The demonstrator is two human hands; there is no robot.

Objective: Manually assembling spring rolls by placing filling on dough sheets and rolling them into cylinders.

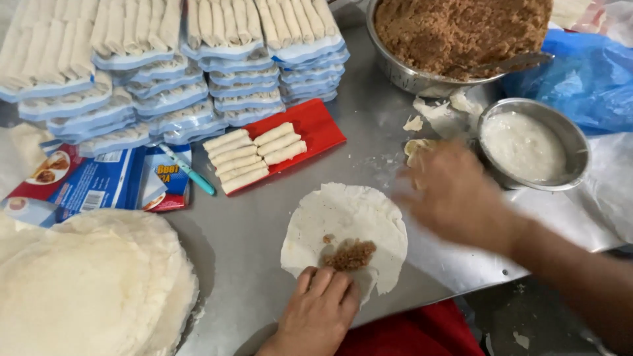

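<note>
A round white wrapper (346, 217) lies flat on the metal table with a small heap of brown filling (349, 254) near its front edge. My left hand (318, 310) rests on the wrapper's near edge, fingers curled just behind the filling. My right hand (455, 194) is blurred with motion, hovering right of the wrapper, near the small metal bowl of white paste (525, 144). Whether it holds anything I cannot make out.
A large metal bowl of brown filling (461, 29) with a spoon sits at the back. Several finished rolls (254, 155) lie on a red tray (316, 128). Stacked packed trays (165, 66) fill the back left. A wrapper stack (86, 283) sits front left; a blue bag (580, 72) right.
</note>
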